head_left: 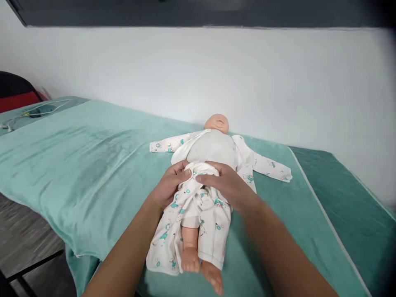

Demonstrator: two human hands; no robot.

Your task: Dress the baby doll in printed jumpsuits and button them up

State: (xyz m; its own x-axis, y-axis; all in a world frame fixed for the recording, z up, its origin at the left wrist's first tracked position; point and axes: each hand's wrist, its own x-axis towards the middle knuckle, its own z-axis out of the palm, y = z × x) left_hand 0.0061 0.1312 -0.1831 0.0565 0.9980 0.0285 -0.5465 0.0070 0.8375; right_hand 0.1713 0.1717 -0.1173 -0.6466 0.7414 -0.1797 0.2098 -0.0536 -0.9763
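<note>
A baby doll [213,150] lies on its back, its head away from me and its feet toward me. The printed white jacket [247,159] is on it, spread open over a grey-white torso. My left hand [170,183] and my right hand [230,183] pinch the bunched waist of white printed baby pants [173,231] at the doll's hips, thumbs on top. One pant leg covers the doll's leg on the right, with the foot sticking out. The other pant leg lies flat beside the doll's left-hand leg [189,239], whose shin and foot are bare.
A light green blanket [77,165] covers the table, with a darker green cloth [349,189] at the right. White cords [55,109] lie at the far left, near a black and red chair [18,93]. The white wall [192,70] stands behind the doll.
</note>
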